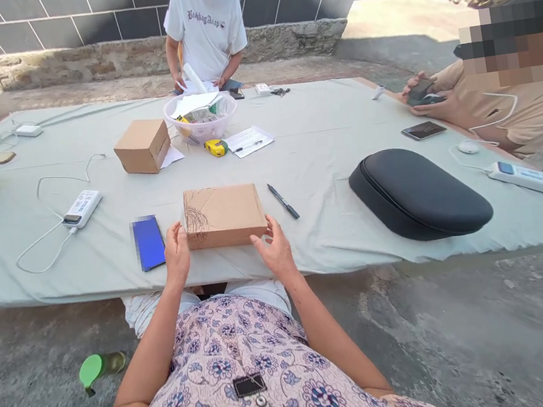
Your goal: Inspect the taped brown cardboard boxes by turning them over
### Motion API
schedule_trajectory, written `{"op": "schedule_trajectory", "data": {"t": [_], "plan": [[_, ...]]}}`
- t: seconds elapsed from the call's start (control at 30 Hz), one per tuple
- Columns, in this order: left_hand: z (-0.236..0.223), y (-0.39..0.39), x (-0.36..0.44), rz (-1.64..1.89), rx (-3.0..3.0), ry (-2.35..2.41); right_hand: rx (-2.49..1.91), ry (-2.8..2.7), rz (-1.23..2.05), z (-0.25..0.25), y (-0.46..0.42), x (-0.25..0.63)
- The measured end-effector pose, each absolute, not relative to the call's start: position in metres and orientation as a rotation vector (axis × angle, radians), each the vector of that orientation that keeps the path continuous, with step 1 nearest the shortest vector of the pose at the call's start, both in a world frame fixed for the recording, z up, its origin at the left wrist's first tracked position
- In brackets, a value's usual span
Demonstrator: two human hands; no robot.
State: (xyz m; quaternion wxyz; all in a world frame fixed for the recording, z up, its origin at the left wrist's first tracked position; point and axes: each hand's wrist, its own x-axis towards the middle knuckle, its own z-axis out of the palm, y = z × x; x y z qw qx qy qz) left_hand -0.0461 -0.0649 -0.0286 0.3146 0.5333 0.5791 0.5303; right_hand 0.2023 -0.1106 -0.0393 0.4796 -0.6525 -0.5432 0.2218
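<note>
A flat brown cardboard box lies near the table's front edge, its lid down and dark scribbled lines on its left part. My left hand holds its left end, fingers along the side. At the opposite end my right hand grips the right front corner, with the thumb on the front face. Just right of the box is a black marker pen. A phone with a blue screen lies left of my left hand.
Farther back stand a second cardboard box, a basin of papers and a yellow tape measure. At right is a black padded case. A power strip with cables lies left. Two people sit at the far and right sides.
</note>
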Motion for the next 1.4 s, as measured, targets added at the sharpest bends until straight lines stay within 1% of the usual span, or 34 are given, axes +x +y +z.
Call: {"op": "schedule_trajectory", "data": {"t": [0.13,0.23,0.33,0.47,0.63,0.83,0.93,1.03,1.13,1.27,1.4], "plan": [[-0.015,-0.073,-0.025,1.343,1.37,1.498,-1.573,-1.394,0.37,-0.028,-0.104,0.19],[-0.004,-0.078,-0.01,1.248,1.382,1.581,-1.623,-1.443,0.231,-0.02,-0.097,0.179],[0.003,-0.081,-0.003,1.18,1.346,1.687,-1.694,-1.439,0.194,-0.017,-0.091,0.173],[0.005,-0.081,-0.003,1.174,1.336,1.665,-1.678,-1.423,0.203,-0.016,-0.092,0.176],[0.003,-0.081,-0.004,1.17,1.365,1.647,-1.609,-1.383,0.318,-0.019,-0.098,0.189],[-0.013,-0.077,-0.016,1.203,1.431,1.616,-1.346,-1.197,0.653,-0.038,-0.098,0.209],[-0.028,-0.073,-0.03,1.185,1.447,1.547,-1.35,-1.159,0.736,-0.054,-0.099,0.217],[-0.041,-0.072,-0.042,1.135,1.467,1.504,-1.525,-1.328,0.633,-0.069,-0.102,0.221],[-0.047,-0.074,-0.047,1.11,1.509,1.574,-1.653,-1.447,0.481,-0.078,-0.105,0.221],[-0.049,-0.077,-0.045,1.131,1.562,1.702,-1.69,-1.443,0.41,-0.081,-0.106,0.219],[-0.051,-0.078,-0.043,1.152,1.57,1.744,-1.674,-1.453,0.408,-0.077,-0.108,0.219]]}}
